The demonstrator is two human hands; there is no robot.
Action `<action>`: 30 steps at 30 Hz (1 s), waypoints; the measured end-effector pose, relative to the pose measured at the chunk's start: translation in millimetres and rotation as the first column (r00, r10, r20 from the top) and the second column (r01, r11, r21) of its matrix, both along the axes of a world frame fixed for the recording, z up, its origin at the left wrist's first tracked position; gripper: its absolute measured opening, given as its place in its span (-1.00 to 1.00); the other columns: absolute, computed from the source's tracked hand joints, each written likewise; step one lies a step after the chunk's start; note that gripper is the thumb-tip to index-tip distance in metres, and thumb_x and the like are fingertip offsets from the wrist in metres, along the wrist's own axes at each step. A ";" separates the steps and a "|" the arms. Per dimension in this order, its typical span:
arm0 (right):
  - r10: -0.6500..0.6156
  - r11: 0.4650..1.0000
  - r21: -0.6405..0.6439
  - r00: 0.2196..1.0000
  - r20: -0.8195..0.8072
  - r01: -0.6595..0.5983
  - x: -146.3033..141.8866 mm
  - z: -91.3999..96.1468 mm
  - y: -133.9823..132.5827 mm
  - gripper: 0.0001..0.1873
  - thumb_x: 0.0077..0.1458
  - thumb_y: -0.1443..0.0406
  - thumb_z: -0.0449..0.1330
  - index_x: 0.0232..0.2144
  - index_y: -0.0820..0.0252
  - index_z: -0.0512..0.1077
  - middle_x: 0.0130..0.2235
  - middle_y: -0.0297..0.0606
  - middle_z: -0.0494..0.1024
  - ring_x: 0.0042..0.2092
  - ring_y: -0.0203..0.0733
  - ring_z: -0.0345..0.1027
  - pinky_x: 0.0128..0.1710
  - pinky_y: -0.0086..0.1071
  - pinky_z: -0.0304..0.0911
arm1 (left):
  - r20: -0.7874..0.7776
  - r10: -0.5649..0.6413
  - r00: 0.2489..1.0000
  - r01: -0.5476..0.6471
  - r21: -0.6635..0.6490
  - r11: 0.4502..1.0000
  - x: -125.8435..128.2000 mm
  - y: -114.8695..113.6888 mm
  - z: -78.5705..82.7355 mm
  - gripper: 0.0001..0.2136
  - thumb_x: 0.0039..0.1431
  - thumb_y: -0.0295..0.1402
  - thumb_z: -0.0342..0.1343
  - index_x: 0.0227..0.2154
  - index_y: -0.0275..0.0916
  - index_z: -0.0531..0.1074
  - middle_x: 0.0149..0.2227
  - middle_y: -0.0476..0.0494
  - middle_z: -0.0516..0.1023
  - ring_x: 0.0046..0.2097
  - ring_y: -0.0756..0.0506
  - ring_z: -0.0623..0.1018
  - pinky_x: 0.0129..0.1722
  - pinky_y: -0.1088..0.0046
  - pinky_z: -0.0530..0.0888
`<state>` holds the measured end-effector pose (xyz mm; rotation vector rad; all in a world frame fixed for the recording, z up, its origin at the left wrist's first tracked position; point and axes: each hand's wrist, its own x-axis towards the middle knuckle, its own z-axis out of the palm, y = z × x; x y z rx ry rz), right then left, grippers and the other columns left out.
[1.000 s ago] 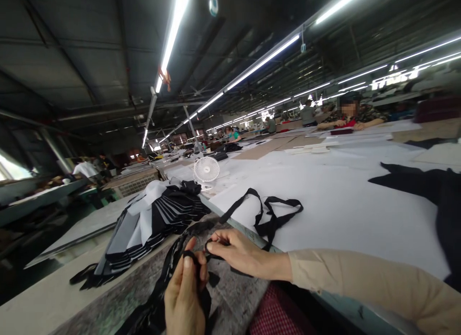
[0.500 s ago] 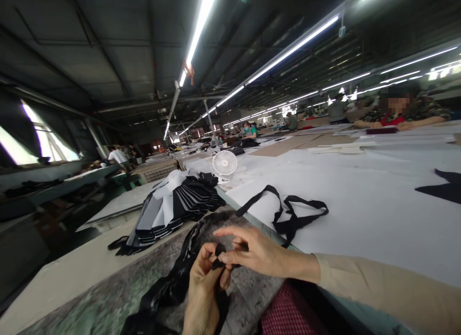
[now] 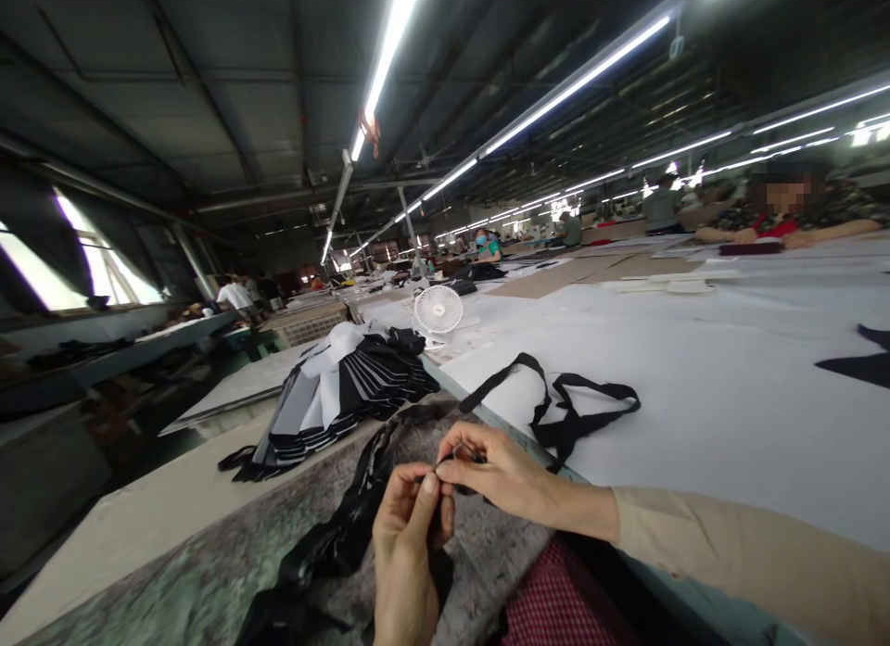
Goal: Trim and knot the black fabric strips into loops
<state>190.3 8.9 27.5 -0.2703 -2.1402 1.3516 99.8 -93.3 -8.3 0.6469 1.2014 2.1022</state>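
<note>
My left hand (image 3: pixel 409 546) and my right hand (image 3: pixel 502 475) meet low in the middle of the view, both pinched on the end of a black fabric strip (image 3: pixel 326 544) that trails down to the left over a mottled grey board (image 3: pixel 209 581). My right arm wears a beige sleeve (image 3: pixel 751 558). Just beyond my right hand, a looped black strap (image 3: pixel 566 414) lies on the white table (image 3: pixel 695 386). A fanned stack of black and white fabric pieces (image 3: pixel 340 396) rests to the left of it.
A small white fan (image 3: pixel 438 310) stands behind the stack. Brown card sheets (image 3: pixel 556 277) lie further back. A black fabric piece (image 3: pixel 862 363) sits at the right edge. Other people work at the far tables, one in a patterned top (image 3: pixel 793 210) at the right.
My hands have risen slightly and drawn closer. My right fingers, spread half a second ago, now pinch the strip's end against my left thumb. The view swung left over the last second.
</note>
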 end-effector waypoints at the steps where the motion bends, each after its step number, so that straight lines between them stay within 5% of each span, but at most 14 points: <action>1: 0.025 1.000 0.009 1.000 -0.010 -0.025 1.1 0.5 1.1 -0.88 0.06 0.27 0.19 -0.40 0.23 0.39 -0.50 -0.43 0.32 -0.45 -0.40 0.14 -0.44 -0.50 0.06 | 0.027 -0.002 1.000 0.002 -0.002 1.000 -1.0 0.0 0.5 -0.66 -0.19 -0.23 0.36 -0.36 -0.24 0.43 -0.50 0.04 0.44 -0.56 0.15 0.35 -0.57 0.72 0.27; 6: 0.180 0.984 0.012 0.983 0.024 -0.180 6.1 6.7 11.7 -0.67 0.05 0.17 0.22 -0.18 0.25 0.35 -0.57 -0.51 0.19 -0.51 -0.42 0.02 -0.50 -0.50 -0.01 | 0.137 -0.012 0.991 0.015 -0.022 1.000 -14.9 -2.4 -2.6 -0.66 -0.32 -0.29 0.42 -0.40 -0.27 0.54 -0.54 0.01 0.45 -0.56 0.14 0.36 -0.56 0.70 0.32; 12: 0.188 0.976 0.089 0.976 0.112 -0.198 6.6 13.1 17.3 -0.72 -0.02 0.19 0.26 -0.31 0.31 0.46 -0.56 -0.46 0.22 -0.51 -0.43 0.05 -0.52 -0.51 -0.02 | -0.010 -0.055 0.998 0.055 0.060 0.997 -30.3 -7.8 -11.8 -0.75 -0.28 -0.27 0.41 -0.53 -0.29 0.55 -0.47 -0.03 0.47 -0.62 0.18 0.27 -0.65 0.68 0.20; 16: 0.202 0.970 0.118 0.975 0.088 -0.212 6.3 14.4 14.5 -0.81 0.00 0.25 0.23 -0.39 0.32 0.47 -0.48 -0.35 0.42 -0.45 -0.38 0.22 -0.45 -0.50 0.11 | -0.152 -0.099 0.983 0.107 0.043 0.993 -29.1 -12.9 -5.9 -0.79 -0.19 -0.30 0.37 -0.55 -0.31 0.49 -0.45 -0.02 0.44 -0.62 0.18 0.27 -0.65 0.67 0.16; 19: 0.131 0.973 0.179 0.986 0.108 -0.149 6.9 16.6 11.0 -0.85 -0.01 0.28 0.23 -0.45 0.31 0.45 -0.55 -0.40 0.38 -0.50 -0.41 0.16 -0.48 -0.51 0.06 | -0.190 -0.091 0.978 0.094 0.008 0.996 -24.3 -12.8 1.6 -0.77 -0.18 -0.32 0.35 -0.51 -0.31 0.43 -0.52 0.03 0.39 -0.61 0.16 0.28 -0.65 0.67 0.15; 26: 0.017 0.965 0.256 0.991 0.129 -0.050 4.2 10.3 1.2 -0.92 0.02 0.37 0.14 -0.50 0.27 0.38 -0.56 -0.43 0.31 -0.50 -0.41 0.12 -0.49 -0.51 0.02 | -0.261 0.146 0.954 -0.139 0.045 0.989 -14.6 -3.6 2.6 -0.73 -0.14 -0.38 0.30 -0.39 -0.22 0.31 -0.46 0.07 0.40 -0.62 0.17 0.22 -0.68 0.69 0.15; 30: -0.051 0.954 0.299 0.990 0.134 0.008 2.1 1.0 -2.9 -0.89 0.05 0.37 0.11 -0.51 0.26 0.36 -0.55 -0.40 0.32 -0.49 -0.39 0.14 -0.49 -0.50 0.02 | -0.392 0.249 0.885 -0.263 0.019 0.965 -17.4 2.1 -4.2 -0.77 -0.16 -0.46 0.25 -0.40 -0.22 0.34 -0.43 0.05 0.41 -0.53 0.11 0.37 -0.56 0.66 0.32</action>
